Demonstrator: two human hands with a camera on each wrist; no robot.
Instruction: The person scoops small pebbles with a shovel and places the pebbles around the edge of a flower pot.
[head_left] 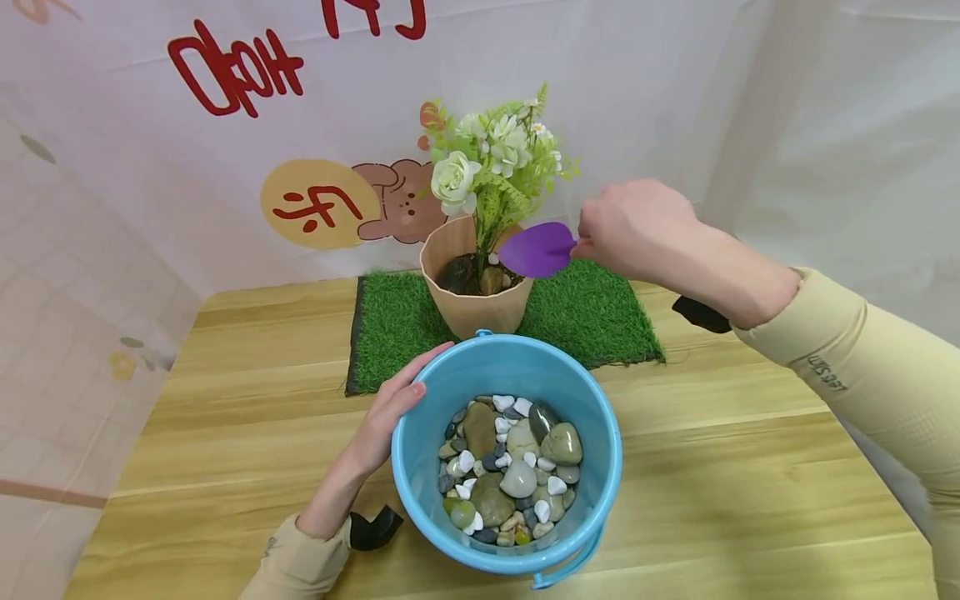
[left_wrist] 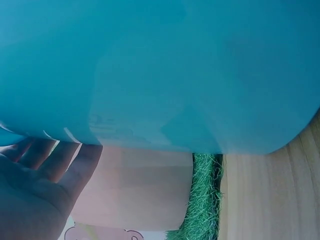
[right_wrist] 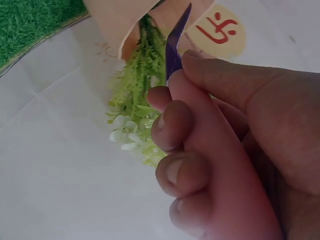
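My right hand (head_left: 637,229) grips the pink handle (right_wrist: 215,155) of a small garden trowel, its fingers wrapped round it. The purple trowel blade (head_left: 538,250) is tilted over the right side of the peach flowerpot (head_left: 480,310). White artificial flowers (head_left: 491,158) with green leaves stand in the pot, with dark soil and a few stones round their stems. My left hand (head_left: 386,417) rests against the left side of a light-blue bucket (head_left: 609,433), its thumb at the rim. Wet river stones (head_left: 491,500) and small white pebbles cover the bucket's bottom.
The pot stands on a green artificial turf mat (head_left: 600,312) at the back of the wooden table (head_left: 225,433). A printed white cloth (head_left: 637,92) hangs behind. The bucket's handle (head_left: 573,568) hangs at its front right, close before the pot.
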